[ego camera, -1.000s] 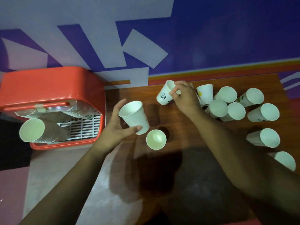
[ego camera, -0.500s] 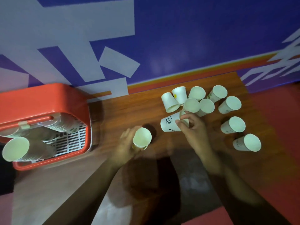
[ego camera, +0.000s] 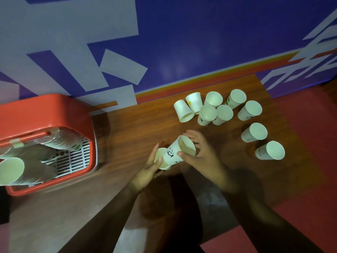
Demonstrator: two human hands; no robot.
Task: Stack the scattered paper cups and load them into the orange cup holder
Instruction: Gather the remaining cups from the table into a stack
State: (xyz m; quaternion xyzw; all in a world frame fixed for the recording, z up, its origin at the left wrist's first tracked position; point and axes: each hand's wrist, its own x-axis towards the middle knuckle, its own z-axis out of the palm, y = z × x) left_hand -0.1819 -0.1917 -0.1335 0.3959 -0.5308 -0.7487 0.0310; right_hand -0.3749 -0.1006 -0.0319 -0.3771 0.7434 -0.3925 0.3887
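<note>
My right hand [ego camera: 202, 157] grips a white paper cup with a panda print [ego camera: 179, 150] by its rim, tilted with its base pointing left. My left hand [ego camera: 151, 168] holds a plain white cup [ego camera: 161, 161], and the panda cup's base sits at its mouth. Several white paper cups [ego camera: 207, 114] lie scattered on the wooden table [ego camera: 136, 125] at the back right. The orange cup holder [ego camera: 45, 114] stands at the left with stacks of cups [ego camera: 12, 170] lying in it.
Behind the table runs a blue and white patterned wall [ego camera: 182, 42]. To the right of the table is a red surface [ego camera: 310, 143]. Three cups [ego camera: 253, 132] lie apart along the table's right edge. A pale strip of surface [ego camera: 45, 207] lies in front of the holder.
My right hand has carried the panda cup left and down from the cup cluster to my left hand's cup. The camera view has shifted, so the holder sits lower and further left.
</note>
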